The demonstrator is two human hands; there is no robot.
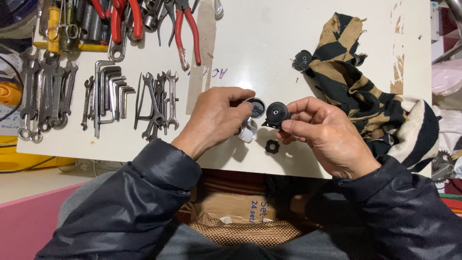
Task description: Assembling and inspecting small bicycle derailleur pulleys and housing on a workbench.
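My left hand (214, 118) is closed around a small part with a white body and a dark round face (253, 110) that shows past my fingertips. My right hand (325, 135) pinches a black round ribbed part (276, 113) between thumb and fingers, right beside the left hand's part and almost touching it. Below the two hands a small black toothed ring (272, 146) lies on the white table (269, 48). Both arms wear dark padded sleeves.
Spanners (45, 98), hex keys (109, 94) and more wrenches (159, 103) lie in rows at the left. Red-handled pliers (185, 29) lie at the top. A black and tan cloth (356, 82) with a small black part (303, 60) lies at the right.
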